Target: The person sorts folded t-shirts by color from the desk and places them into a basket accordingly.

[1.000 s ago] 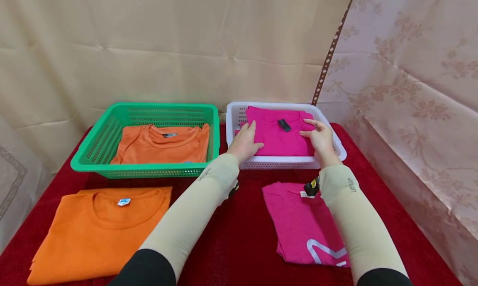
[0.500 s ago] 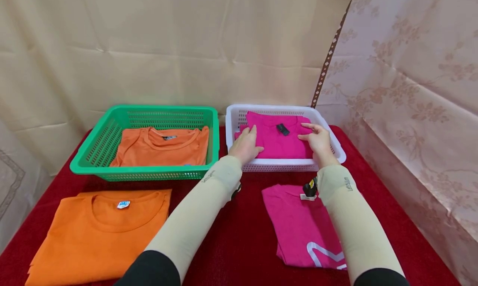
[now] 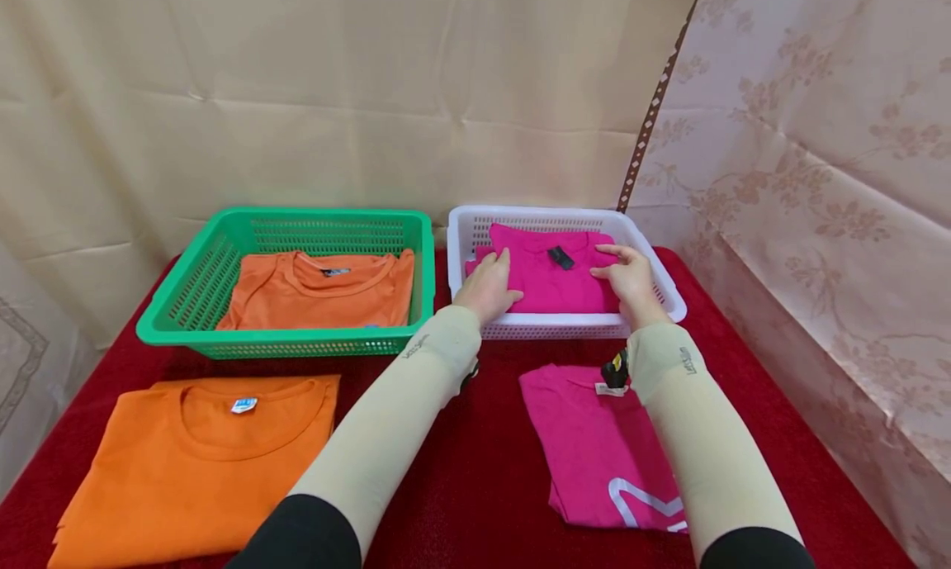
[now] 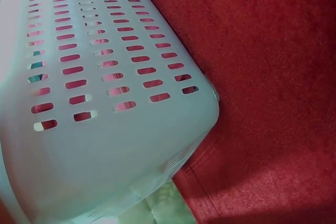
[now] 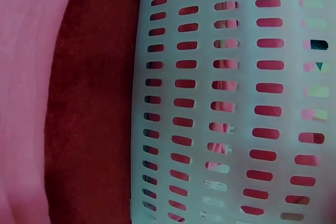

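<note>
A folded bright pink T-shirt point(image 3: 550, 288) with a black neck label lies inside the white perforated basket point(image 3: 542, 324) in the head view. My left hand point(image 3: 486, 290) touches the shirt's left side, fingers extended. On the opposite side, my right hand point(image 3: 628, 278) touches its right edge with fingers and thumb spread apart. Both wrist views show mainly the walls of the white basket point(image 4: 110, 145), with pink cloth behind the slots; neither shows fingers clearly. A second folded pink T-shirt point(image 3: 587, 453), with a white star outline, lies on the table below my right forearm, partly covered by it.
To the left stands a green basket point(image 3: 319, 339) holding a folded orange T-shirt point(image 3: 334, 296). In front of it, another folded orange T-shirt point(image 3: 193, 470) lies on the red cloth point(image 3: 461, 486). Beige curtains point(image 3: 297, 98) hang behind, and floral fabric point(image 3: 839, 181) borders the right.
The hands have shifted only slightly on the pink T-shirt, which sits a little lower in the basket than a second ago. The camera view has also moved slightly.
</note>
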`<state>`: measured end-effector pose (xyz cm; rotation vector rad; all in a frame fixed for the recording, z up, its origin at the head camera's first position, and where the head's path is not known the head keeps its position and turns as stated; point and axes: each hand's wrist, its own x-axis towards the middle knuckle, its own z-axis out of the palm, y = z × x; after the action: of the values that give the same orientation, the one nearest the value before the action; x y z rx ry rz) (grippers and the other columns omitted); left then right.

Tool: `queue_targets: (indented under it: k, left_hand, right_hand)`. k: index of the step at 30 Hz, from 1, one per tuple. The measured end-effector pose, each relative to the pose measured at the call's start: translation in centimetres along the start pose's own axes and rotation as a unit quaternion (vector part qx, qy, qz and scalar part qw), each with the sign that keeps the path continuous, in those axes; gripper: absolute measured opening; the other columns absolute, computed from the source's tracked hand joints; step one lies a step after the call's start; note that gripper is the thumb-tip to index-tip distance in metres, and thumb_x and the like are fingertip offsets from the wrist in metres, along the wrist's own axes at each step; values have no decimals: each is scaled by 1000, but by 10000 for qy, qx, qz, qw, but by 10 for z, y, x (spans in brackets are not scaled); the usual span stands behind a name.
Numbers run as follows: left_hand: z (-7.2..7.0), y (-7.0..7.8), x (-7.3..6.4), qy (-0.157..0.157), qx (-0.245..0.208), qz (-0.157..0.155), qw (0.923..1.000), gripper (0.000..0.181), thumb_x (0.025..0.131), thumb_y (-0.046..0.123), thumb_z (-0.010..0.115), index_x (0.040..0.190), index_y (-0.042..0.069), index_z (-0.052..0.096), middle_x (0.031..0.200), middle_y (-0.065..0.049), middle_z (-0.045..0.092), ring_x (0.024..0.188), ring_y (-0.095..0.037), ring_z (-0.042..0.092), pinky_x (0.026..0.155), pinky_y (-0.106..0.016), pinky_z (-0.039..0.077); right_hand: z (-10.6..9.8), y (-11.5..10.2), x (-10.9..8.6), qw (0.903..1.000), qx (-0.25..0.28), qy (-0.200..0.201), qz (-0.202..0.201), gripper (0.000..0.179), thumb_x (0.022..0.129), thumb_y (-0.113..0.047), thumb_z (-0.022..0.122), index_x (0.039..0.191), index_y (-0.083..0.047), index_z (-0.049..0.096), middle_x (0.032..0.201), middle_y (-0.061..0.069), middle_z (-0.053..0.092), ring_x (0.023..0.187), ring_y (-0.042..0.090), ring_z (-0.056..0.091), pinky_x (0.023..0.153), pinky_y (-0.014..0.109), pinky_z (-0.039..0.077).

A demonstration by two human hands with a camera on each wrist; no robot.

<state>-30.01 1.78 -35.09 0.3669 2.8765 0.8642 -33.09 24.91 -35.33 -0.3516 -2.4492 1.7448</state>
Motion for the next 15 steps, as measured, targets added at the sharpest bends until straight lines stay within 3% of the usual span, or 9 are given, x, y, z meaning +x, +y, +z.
queue_targets:
  k: [5,12,15]
  left_hand:
    - [0,-1,1,3,-4,16,10000,81,97,28,64,159,7,17,163,-16,24,152,-29,22,123,-39,23]
    - [0,-2,1,221,257,264,9991,69,98,24,60,155,1,28,158,-17,34,149,-29,29,123,-38,24]
    - [1,-2,1,301,339,342,9984,66,98,23,60,153,-1,32,155,-18,39,147,-30,34,122,-37,26]
  right_hand:
    - [3,0,1,9999,-99,21,-65,53,87,8,63,139,-3,56,157,13,37,146,21,28,118,33,28]
    - [4,2,4,9896,-1391,-340,-104,58,89,6,59,145,1,46,148,26,45,134,36,48,104,39,43]
    - [5,2,3,9879,-1475,-456,-108,59,91,5,57,147,0,42,149,26,44,131,37,51,103,40,45]
